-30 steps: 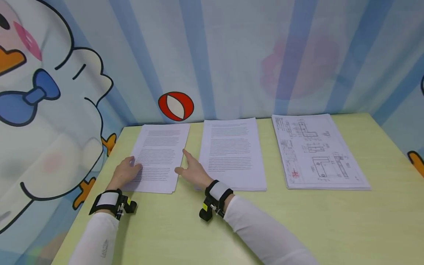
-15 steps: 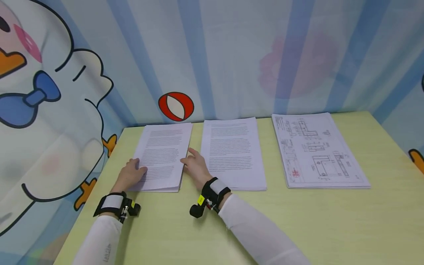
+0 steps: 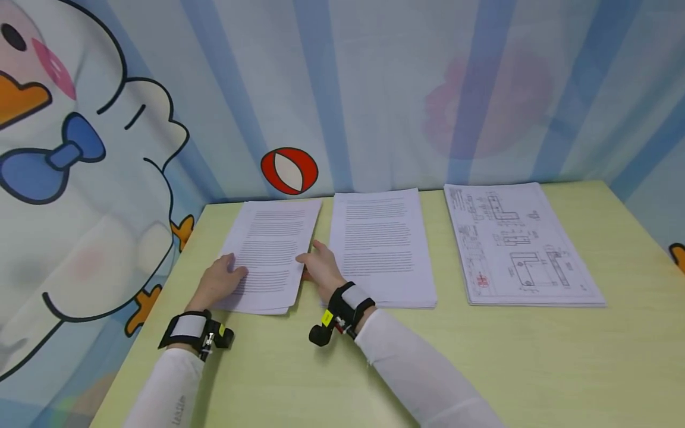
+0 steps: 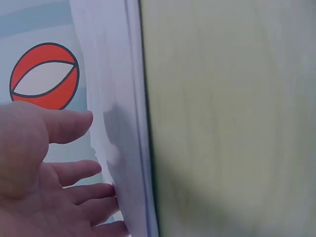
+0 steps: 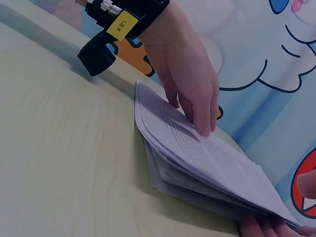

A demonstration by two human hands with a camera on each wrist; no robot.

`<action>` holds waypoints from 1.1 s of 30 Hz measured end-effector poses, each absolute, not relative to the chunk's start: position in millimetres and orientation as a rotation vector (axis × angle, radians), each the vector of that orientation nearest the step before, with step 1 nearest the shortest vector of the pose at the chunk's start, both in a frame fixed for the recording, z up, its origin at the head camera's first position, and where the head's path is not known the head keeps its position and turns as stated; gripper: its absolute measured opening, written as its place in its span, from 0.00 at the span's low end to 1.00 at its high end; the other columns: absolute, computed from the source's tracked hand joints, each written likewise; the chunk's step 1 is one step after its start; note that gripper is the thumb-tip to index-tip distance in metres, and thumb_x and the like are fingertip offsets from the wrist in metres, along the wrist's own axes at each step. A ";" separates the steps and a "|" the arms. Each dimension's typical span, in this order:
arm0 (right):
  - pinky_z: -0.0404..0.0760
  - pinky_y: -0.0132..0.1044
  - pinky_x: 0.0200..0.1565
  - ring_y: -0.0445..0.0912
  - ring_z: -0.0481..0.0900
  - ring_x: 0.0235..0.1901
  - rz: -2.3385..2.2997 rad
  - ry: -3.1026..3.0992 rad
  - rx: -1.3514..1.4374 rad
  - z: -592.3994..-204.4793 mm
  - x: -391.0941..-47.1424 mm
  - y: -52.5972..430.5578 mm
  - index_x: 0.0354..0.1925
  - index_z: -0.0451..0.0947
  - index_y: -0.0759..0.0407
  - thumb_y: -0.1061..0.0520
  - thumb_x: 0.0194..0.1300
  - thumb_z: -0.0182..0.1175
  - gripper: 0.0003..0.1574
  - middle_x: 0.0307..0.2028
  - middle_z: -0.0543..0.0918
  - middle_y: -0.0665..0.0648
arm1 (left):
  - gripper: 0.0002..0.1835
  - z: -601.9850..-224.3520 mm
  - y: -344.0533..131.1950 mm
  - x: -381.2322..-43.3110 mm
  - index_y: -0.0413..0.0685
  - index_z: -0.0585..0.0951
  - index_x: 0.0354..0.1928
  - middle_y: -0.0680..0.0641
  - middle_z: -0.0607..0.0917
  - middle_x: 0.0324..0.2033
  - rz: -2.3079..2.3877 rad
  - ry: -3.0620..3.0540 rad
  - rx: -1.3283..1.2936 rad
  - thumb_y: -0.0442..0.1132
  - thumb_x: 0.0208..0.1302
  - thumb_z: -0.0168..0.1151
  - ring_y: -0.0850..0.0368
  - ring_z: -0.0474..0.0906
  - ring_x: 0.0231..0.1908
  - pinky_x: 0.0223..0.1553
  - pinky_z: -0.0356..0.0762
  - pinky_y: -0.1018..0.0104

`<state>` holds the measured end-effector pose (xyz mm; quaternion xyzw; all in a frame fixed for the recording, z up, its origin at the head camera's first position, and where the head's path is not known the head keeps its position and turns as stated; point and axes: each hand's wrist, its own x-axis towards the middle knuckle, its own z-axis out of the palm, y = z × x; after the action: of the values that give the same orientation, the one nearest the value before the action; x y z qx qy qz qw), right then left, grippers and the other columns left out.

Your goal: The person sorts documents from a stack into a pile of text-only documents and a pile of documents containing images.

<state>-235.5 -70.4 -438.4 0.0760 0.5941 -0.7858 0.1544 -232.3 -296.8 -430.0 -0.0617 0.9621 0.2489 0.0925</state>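
In the head view, the left stack of printed paper (image 3: 273, 255) lies on the table between both hands, its sheets slightly fanned at the near edge. My left hand (image 3: 218, 280) is at the stack's left side, fingers extended against the edge and thumb over the top sheet. My right hand (image 3: 323, 270) holds the right edge, thumb above and fingers underneath. From the right wrist view, the upper sheets (image 5: 197, 143) stand raised off the lower ones, with right-hand fingers (image 5: 261, 228) beneath them. The left wrist view shows my left hand's extended fingers (image 4: 94, 192) along the paper edge.
A second stack of printed text (image 3: 382, 249) lies just right of my right hand. Farther right is a stack of technical drawings (image 3: 519, 244). A cartoon-printed curtain (image 3: 385, 95) borders the pale yellow-green table (image 3: 428, 368) at the back and left.
The left stack has shifted slightly right and tilted. My right hand has gone from spread fingers beside the edge to gripping it, raising the upper sheets. The left hand has followed rightward.
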 end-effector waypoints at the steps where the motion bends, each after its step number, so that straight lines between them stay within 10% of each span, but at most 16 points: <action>1: 0.78 0.42 0.50 0.52 0.78 0.47 -2.252 1.704 0.209 -439.2 -235.6 -70.3 0.75 0.49 0.62 0.65 0.65 0.54 0.44 0.60 0.72 0.66 | 0.35 -429.3 -295.4 -231.6 0.24 0.51 0.71 0.25 0.54 0.68 0.738 2.856 -0.182 0.43 0.74 0.46 0.31 0.46 0.67 0.66 0.49 0.39; 7: 0.67 0.46 0.61 0.53 0.67 0.59 -2.197 1.831 0.162 -444.7 -234.7 -69.3 0.73 0.52 0.67 0.66 0.65 0.52 0.40 0.64 0.68 0.65 | 0.33 -425.5 -284.7 -227.3 0.27 0.56 0.71 0.27 0.60 0.67 0.758 2.865 -0.181 0.44 0.74 0.47 0.32 0.52 0.66 0.65 0.54 0.41; 16: 0.76 0.46 0.49 0.51 0.77 0.46 -2.099 2.033 0.098 -438.0 -230.1 -65.8 0.66 0.67 0.63 0.72 0.65 0.40 0.31 0.53 0.78 0.62 | 0.31 -425.0 -275.7 -222.7 0.34 0.59 0.71 0.32 0.64 0.66 0.889 2.839 -0.237 0.46 0.75 0.48 0.37 0.57 0.66 0.64 0.58 0.42; 33: 0.78 0.35 0.29 0.48 0.82 0.34 -2.220 1.996 0.129 -413.6 -233.2 -3.3 0.62 0.71 0.56 0.61 0.70 0.48 0.23 0.41 0.82 0.58 | 0.34 -423.3 -248.7 -229.4 0.41 0.56 0.74 0.34 0.72 0.59 1.391 2.852 -0.364 0.53 0.76 0.46 0.42 0.72 0.54 0.55 0.70 0.47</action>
<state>-233.2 -3.3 -413.6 0.0430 0.6661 -0.7407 0.0765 -229.4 -248.7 -423.3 -0.1138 0.8927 0.4352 -0.0261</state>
